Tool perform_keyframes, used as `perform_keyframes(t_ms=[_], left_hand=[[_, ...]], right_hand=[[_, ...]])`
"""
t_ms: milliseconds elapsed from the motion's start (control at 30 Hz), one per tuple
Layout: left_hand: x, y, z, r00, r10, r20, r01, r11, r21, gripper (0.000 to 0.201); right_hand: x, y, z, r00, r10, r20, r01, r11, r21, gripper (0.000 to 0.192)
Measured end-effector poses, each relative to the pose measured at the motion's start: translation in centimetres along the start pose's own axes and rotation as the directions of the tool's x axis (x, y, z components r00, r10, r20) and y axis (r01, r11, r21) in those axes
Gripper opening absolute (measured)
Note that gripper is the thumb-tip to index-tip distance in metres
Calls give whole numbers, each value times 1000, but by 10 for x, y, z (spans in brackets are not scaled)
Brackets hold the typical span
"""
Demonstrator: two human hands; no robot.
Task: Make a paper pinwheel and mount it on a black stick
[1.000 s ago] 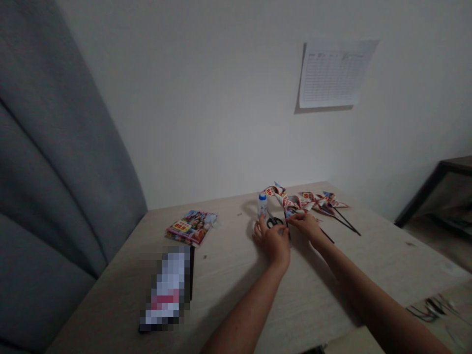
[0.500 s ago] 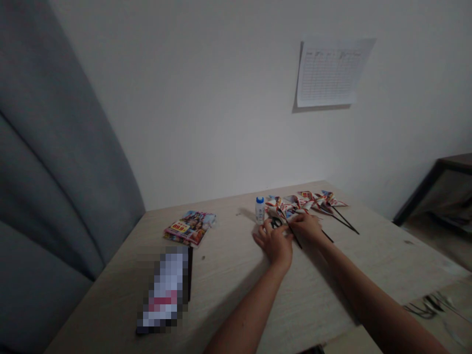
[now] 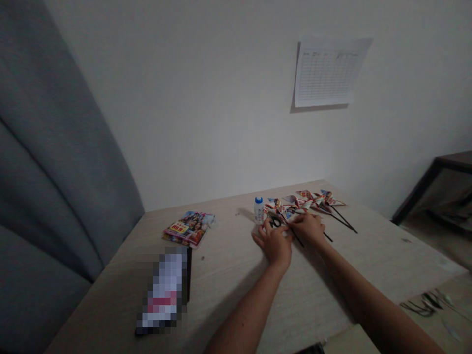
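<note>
Several pinwheels folded from printed paper lie in a row on the table, each with a thin black stick. My right hand (image 3: 309, 228) pinches the nearest pinwheel (image 3: 282, 212) close to the top of its stick; the exact grip is partly hidden by the fingers. My left hand (image 3: 276, 243) rests at the same pinwheel, fingers spread and the thumb side touching near the stick. Black loops (image 3: 275, 222) that look like scissor handles show just beyond the left fingers. A white bottle with a blue cap (image 3: 258, 209) stands upright behind my left hand.
A stack of colourful printed leaflets (image 3: 190, 228) lies at the left of the table. In front of it is a pixelated flat object (image 3: 164, 290). A grey curtain (image 3: 55, 147) hangs left, and a printed sheet (image 3: 328, 73) is on the wall. Black strips (image 3: 424, 305) lie lower right.
My right hand has shifted very slightly at the pinwheel, and the stick below it has tilted a little to the right. The left hand stays in place. The view has moved slightly.
</note>
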State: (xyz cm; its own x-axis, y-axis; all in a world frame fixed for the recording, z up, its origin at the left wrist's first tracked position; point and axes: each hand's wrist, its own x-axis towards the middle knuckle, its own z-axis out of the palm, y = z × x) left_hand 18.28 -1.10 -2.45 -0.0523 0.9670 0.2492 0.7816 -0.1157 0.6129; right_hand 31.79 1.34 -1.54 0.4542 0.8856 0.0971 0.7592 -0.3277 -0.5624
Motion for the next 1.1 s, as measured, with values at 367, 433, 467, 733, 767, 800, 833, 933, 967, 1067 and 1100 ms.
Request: perform_keyframes(t_ms=[367,433,467,733,767,800,833,933,967,1067,1100], left_hand=[[-1,-6,-10,997,63,42,-64,998,15,17],[-1,-11,-15,994,89,55,-91,996,21,17],[0,-14,-18,993,100,61,-101,995,23,17],[4,-51,-56,994,87,68,-92,993,70,20],[4,-56,-62,995,77,63,-82,993,83,20],[4,-62,-68,995,81,62,-87,992,95,22],[3,-67,-74,994,91,63,-98,989,107,24],[1,-85,-92,993,98,68,-108,981,163,28],[0,-92,-99,994,87,68,-98,978,184,28],[-2,-114,-121,997,74,36,-81,968,238,30],[-3,-122,-129,997,69,17,-71,962,263,29]], right_hand=[[-1,2,-6,997,-40,-59,41,999,27,29],[-1,-1,-6,996,-80,-43,82,995,55,26],[-1,-3,-6,993,-112,-41,115,990,81,25],[-20,-35,5,934,-352,65,318,898,304,25],[-23,-41,8,915,-392,92,342,878,335,25],[-26,-47,11,898,-424,116,358,858,370,24],[-30,-53,15,882,-449,143,364,841,401,22],[-41,-71,28,816,-540,207,400,785,472,21],[-44,-77,33,795,-564,225,419,778,469,23],[-55,-96,47,733,-622,275,482,760,436,24],[-59,-103,52,712,-642,286,498,748,438,25]])
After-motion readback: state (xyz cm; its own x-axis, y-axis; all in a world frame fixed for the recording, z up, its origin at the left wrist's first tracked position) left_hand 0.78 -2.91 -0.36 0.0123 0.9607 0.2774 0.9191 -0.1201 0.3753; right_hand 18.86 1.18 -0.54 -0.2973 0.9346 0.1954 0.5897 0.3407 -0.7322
